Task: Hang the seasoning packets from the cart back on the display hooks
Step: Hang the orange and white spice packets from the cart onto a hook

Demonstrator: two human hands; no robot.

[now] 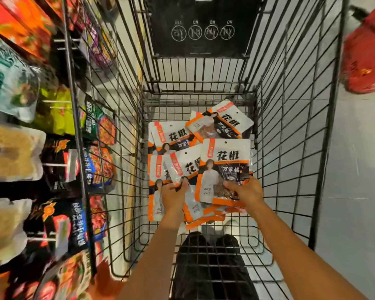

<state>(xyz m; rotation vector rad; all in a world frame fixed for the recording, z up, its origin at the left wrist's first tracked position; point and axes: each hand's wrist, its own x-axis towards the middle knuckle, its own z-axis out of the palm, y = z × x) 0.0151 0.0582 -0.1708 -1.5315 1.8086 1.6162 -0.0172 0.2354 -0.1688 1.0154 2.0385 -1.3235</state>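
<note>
In a wire cart (pixel 290 126), left hand (pixel 174 197) pinches one Sichuan pepper packet (pixel 183 162), right hand (pixel 246 191) grips a second packet (pixel 225 163), likely gathering both for the display hooks (pixel 52 164).

One head cam, wide-angle, facing steeply down into cart (pixel 204 48), close, display hooks (pixel 52 165) at left edge
</note>
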